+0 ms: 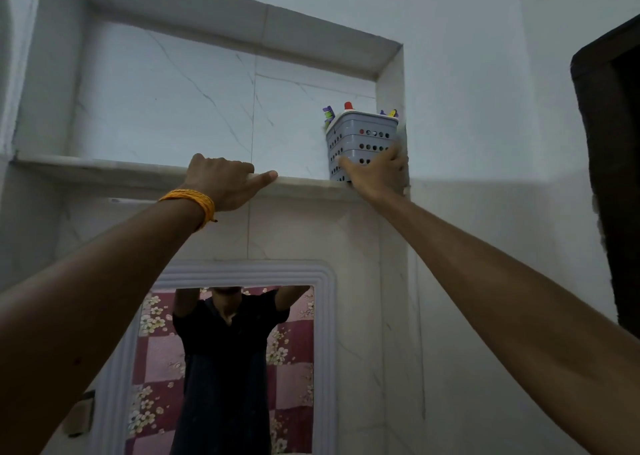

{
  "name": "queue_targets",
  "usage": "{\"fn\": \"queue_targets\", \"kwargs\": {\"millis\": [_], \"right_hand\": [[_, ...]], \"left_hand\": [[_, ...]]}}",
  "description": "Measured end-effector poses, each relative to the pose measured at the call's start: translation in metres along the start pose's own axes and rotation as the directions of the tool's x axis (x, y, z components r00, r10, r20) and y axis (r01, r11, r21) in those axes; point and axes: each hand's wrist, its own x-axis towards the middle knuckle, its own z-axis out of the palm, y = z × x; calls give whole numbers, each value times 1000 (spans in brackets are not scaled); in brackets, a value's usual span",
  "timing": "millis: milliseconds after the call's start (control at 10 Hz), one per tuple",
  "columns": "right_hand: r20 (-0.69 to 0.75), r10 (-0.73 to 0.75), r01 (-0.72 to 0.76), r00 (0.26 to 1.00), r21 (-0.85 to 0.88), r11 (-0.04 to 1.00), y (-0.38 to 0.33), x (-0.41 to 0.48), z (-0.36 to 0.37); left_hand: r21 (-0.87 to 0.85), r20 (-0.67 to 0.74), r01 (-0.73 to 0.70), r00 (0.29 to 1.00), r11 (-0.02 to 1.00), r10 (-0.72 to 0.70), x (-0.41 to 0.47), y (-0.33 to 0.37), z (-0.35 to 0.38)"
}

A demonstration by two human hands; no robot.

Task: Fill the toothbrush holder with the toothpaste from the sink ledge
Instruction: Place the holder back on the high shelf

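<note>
1. Nearest the cam I'm seeing two bare forearms reaching up; the left one is wearing an orange thread band (188, 201) at the wrist.
2. Left hand (221, 182) is gripping the lip of the niche shelf (104, 174), well left of the holder, fingers curled over the edge, index stretched along it. Nothing else in it.
3. Right hand (375, 174) is wrapping the lower part of the grey toothbrush holder (362, 142), thumb on the front face, fingers round its right side, so it's grasping the holder.
4. The holder is sitting at the shelf's right end, tight against the niche side wall. Brush tops are poking out and a red-capped tip (348, 105), prob. the toothpaste, though I can't confirm. So I'm judging the fill as likely done.
5. Risks I'm watching: holder base is close to the shelf front edge, and a pull or bump from the right hand could be tipping it off. It's above eye level, so contents could be spilling out if it's tilting. Left hand leaning on the lip could be slipping.
6. Room: dim, white marble-look tiles, recessed niche. Below the holder and leftward a framed mirror (325, 350) is showing a dark-shirted torso w/ raised arms. Dark door frame (609, 177) far right of the holder.
</note>
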Motion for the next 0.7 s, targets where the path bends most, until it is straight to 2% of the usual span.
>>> {"fn": "queue_targets", "kwargs": {"millis": [100, 200, 400, 700], "right_hand": [[-72, -87, 80, 994, -93, 993, 3, -28, -8], [-72, -170, 161, 983, -115, 980, 7, -57, -14], [115, -313, 327, 943, -134, 936, 29, -103, -29], [245, -386, 419, 889, -97, 903, 36, -166, -70]], "left_hand": [[-30, -22, 24, 999, 999, -24, -19, 8, -1], [-76, -46, 38, 998, 996, -42, -41, 15, -3], [-174, -33, 76, 996, 982, -83, -88, 27, -24], [-126, -117, 96, 987, 987, -111, -172, 23, -71]]}}
